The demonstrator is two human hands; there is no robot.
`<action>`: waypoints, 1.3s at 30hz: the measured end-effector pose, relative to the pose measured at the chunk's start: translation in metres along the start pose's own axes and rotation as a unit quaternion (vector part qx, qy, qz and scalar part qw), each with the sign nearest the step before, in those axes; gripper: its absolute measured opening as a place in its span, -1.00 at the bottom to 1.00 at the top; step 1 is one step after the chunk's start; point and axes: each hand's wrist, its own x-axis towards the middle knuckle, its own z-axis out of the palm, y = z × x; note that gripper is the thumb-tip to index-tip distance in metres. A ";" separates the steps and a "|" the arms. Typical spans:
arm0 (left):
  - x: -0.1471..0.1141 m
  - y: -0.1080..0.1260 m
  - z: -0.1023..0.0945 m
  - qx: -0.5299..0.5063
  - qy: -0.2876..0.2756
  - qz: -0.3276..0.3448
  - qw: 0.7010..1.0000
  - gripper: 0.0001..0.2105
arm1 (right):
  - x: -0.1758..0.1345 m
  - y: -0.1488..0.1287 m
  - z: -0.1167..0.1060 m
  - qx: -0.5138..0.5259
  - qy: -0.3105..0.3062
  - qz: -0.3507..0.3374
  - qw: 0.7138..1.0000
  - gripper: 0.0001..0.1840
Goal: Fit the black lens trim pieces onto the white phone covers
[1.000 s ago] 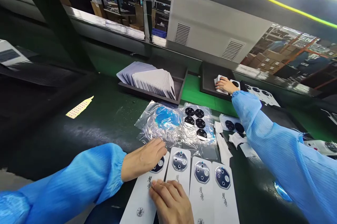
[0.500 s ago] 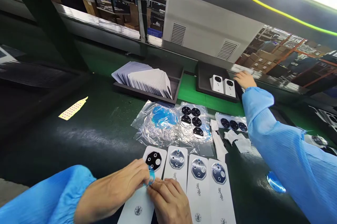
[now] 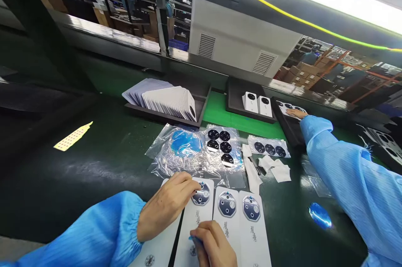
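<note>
Several white phone back panels lie side by side before me, including a panel (image 3: 226,233) in the row's middle. Each uncovered one shows a dark octagonal camera lens plate (image 3: 226,204) with a small blue tab at its top edge. My left hand (image 3: 168,200) lies over the leftmost panel and hides its plate. Its closed fingertips touch the upper edge of the second panel's lens plate (image 3: 202,197); what they pinch is hidden. Low over that second panel, my right hand (image 3: 216,244) pinches a small piece of blue film (image 3: 191,238).
Clear bags with blue film (image 3: 185,143) and black lens plates (image 3: 225,147) lie beyond the panels. White wipes (image 3: 251,170) sit beside them. Behind stand trays of panels (image 3: 169,101). At right, a co-worker's sleeve (image 3: 339,154) reaches to another tray (image 3: 284,131).
My left hand has moved right, from the first panel to the second panel's lens plate. My right hand has drawn apart from it, lower and slightly right. The co-worker's hand now touches panels in the far-right tray.
</note>
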 end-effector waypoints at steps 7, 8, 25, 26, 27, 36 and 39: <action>0.002 -0.002 0.013 0.147 0.013 0.084 0.985 -0.65 | -0.011 0.019 0.032 -0.133 0.193 -0.078 0.969 -0.57; 0.003 -0.001 0.013 0.154 0.009 0.091 0.984 -0.66 | -0.012 0.020 0.035 -0.140 0.203 -0.082 0.966 -0.57; 0.049 -0.018 0.010 0.023 -0.135 0.015 0.991 -0.84 | -0.004 0.018 0.032 -0.145 0.200 -0.087 0.965 -0.57; 0.052 -0.019 0.013 0.023 -0.139 0.012 0.990 -0.83 | -0.003 0.018 0.030 -0.145 0.196 -0.090 0.966 -0.58; 0.054 -0.020 0.015 0.021 -0.142 0.009 0.990 -0.81 | -0.002 0.018 0.029 -0.144 0.192 -0.092 0.966 -0.58; 0.059 -0.015 0.010 0.026 -0.170 0.019 0.985 -0.79 | 0.004 0.016 0.013 -0.146 0.134 -0.115 0.973 -0.61; 0.057 -0.016 0.012 0.038 -0.166 0.034 0.985 -0.79 | 0.002 0.017 0.014 -0.128 0.156 -0.093 0.975 -0.59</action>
